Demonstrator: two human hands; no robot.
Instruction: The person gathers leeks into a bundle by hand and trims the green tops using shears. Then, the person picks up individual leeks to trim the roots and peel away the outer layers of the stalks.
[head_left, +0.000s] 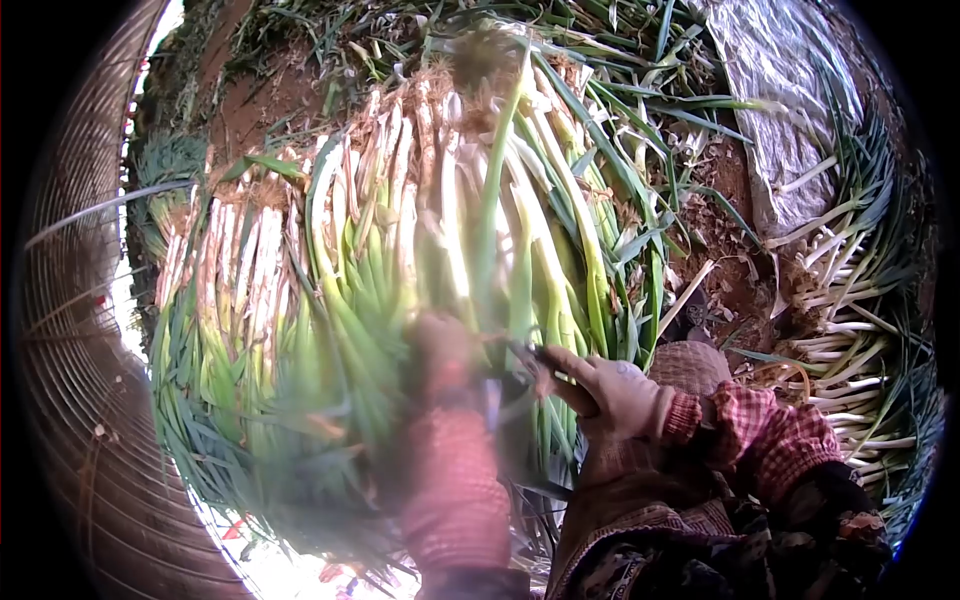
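Long green onions (375,220) lie in a thick pile in front of me, roots at the far side and green leaves toward me. My left hand (445,345), smeared by motion, is over the middle of the pile; its fingers cannot be made out. A single blurred onion stalk (497,170) rises just beyond it. My right hand (620,395) is closed around a small dark tool (538,355), whose far end is too blurred to identify. It is to the right of my left hand, above the leaves. Both wrists have red checked sleeves.
A smaller onion bunch (240,270) lies to the left, beside a curved ribbed wall (75,350). More onions (850,350) line the right side, near a silvery plastic sheet (785,100). Loose leaves and brown soil (735,230) lie between.
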